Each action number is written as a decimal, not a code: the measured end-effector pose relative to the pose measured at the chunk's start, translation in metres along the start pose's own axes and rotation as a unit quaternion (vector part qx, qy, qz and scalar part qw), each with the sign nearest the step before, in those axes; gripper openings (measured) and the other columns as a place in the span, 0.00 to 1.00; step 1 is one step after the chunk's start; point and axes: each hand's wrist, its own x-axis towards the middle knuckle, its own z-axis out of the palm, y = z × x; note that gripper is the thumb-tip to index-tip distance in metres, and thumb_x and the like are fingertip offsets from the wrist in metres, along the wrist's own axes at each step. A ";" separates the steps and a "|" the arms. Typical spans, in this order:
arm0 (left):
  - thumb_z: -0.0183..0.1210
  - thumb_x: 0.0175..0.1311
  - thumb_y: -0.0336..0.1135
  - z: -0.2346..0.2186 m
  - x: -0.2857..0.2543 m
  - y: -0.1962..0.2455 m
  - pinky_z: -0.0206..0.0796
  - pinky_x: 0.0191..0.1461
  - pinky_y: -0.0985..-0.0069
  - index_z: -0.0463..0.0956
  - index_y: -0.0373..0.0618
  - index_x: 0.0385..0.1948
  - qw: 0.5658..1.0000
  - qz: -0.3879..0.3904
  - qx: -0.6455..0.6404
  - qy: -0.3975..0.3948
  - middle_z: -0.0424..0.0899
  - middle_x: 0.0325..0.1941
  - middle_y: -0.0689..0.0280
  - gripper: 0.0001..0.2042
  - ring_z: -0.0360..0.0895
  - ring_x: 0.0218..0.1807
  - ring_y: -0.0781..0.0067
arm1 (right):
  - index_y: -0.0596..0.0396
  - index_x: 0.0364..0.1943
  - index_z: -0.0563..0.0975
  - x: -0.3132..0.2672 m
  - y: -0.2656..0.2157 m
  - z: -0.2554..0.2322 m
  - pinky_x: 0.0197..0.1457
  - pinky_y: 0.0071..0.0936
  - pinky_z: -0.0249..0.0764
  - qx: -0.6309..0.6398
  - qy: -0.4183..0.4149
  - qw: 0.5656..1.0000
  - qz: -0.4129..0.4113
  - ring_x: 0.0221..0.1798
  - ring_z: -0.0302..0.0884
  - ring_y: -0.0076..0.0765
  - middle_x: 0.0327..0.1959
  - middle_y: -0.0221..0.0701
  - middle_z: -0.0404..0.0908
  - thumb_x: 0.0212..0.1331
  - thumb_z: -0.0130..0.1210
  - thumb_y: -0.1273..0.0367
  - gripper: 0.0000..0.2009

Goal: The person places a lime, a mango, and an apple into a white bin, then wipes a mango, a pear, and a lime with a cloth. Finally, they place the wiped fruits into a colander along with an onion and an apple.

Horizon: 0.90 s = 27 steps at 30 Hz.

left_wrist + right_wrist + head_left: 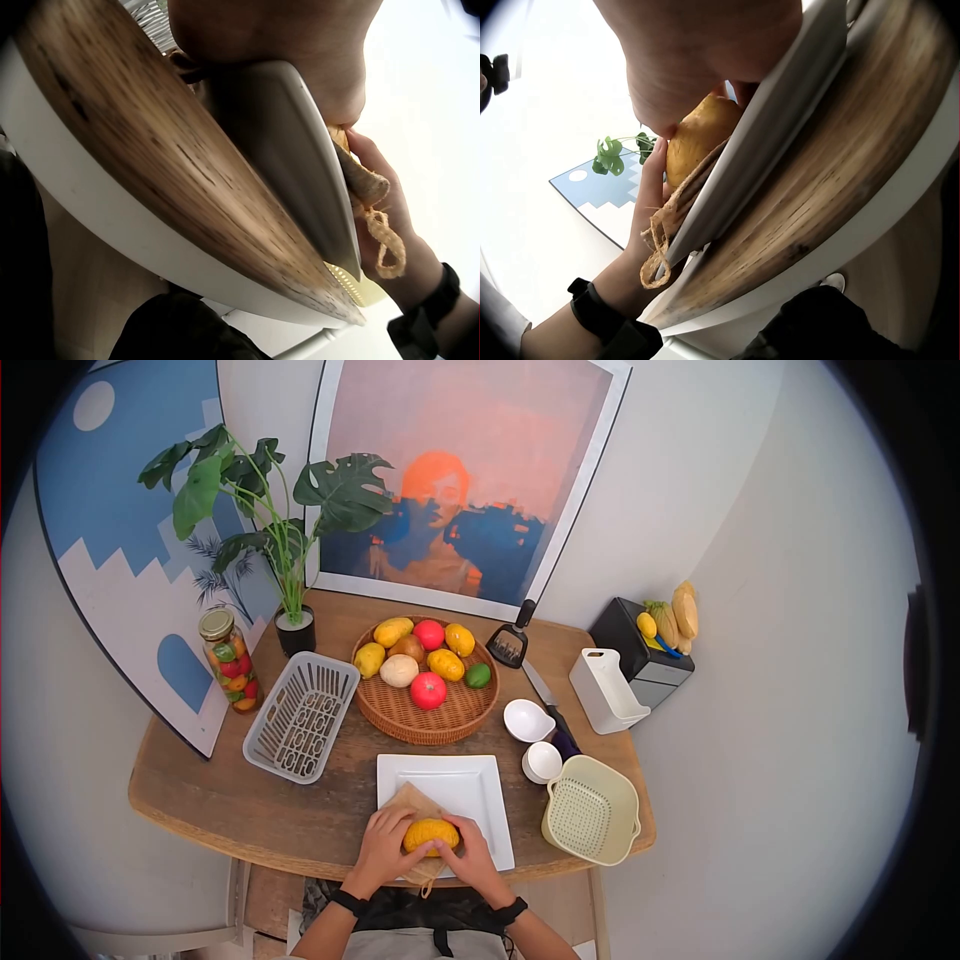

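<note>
A yellow oblong fruit (431,836) with lines across its skin lies between both hands, over a tan cloth (412,800) on a square white plate (488,785). My left hand (385,843) holds its left side, with fingers over the top and thumb at the near side. From the right, my right hand (474,855) grips the other end, thumb close to the left thumb. In the right wrist view the fruit (697,142) shows smooth yellow skin below the palm. A twine loop (388,244) hangs from the cloth over the plate's near edge.
Behind the plate stands a wicker tray (425,730) of fruit. A grey basket (300,715) is at the left, near a jar (232,660) and potted plant (290,575). On the right are white bowls (528,720), a knife (540,685) and a pale green basket (590,810).
</note>
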 end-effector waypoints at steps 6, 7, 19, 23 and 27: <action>0.67 0.64 0.52 -0.001 0.000 0.001 0.63 0.70 0.54 0.81 0.36 0.48 1.000 -0.007 -0.002 -0.001 0.82 0.56 0.53 0.25 0.77 0.60 0.47 | 0.60 0.62 0.75 0.000 -0.002 0.000 0.66 0.39 0.74 0.001 0.002 1.000 0.001 0.61 0.79 0.51 0.57 0.47 0.79 0.66 0.66 0.64 0.24; 0.67 0.64 0.53 -0.001 0.000 0.001 0.63 0.70 0.54 0.82 0.35 0.47 1.000 -0.009 -0.003 -0.002 0.82 0.57 0.52 0.25 0.77 0.60 0.47 | 0.60 0.62 0.75 0.000 -0.002 0.000 0.66 0.39 0.74 0.001 0.002 1.000 0.000 0.61 0.79 0.51 0.57 0.47 0.79 0.66 0.66 0.64 0.24; 0.68 0.64 0.53 0.000 0.000 0.000 0.63 0.70 0.55 0.82 0.34 0.48 1.000 -0.013 -0.010 0.009 0.82 0.57 0.52 0.26 0.77 0.60 0.48 | 0.60 0.62 0.76 0.002 -0.003 0.001 0.66 0.38 0.74 -0.009 0.001 1.000 0.014 0.60 0.79 0.51 0.57 0.46 0.80 0.67 0.65 0.64 0.23; 0.67 0.65 0.54 -0.002 -0.001 0.002 0.63 0.71 0.56 0.82 0.34 0.50 1.000 -0.022 -0.014 0.010 0.83 0.57 0.52 0.27 0.77 0.60 0.48 | 0.60 0.62 0.76 0.001 -0.003 0.002 0.66 0.38 0.74 -0.023 -0.001 1.000 0.008 0.60 0.79 0.51 0.57 0.46 0.80 0.67 0.65 0.64 0.23; 0.68 0.64 0.54 -0.002 0.001 0.002 0.63 0.71 0.56 0.82 0.34 0.50 1.000 -0.018 -0.013 0.011 0.83 0.56 0.53 0.27 0.77 0.60 0.48 | 0.60 0.62 0.76 0.002 -0.002 0.000 0.66 0.38 0.74 -0.019 0.000 1.000 0.007 0.60 0.79 0.51 0.57 0.46 0.80 0.67 0.65 0.64 0.23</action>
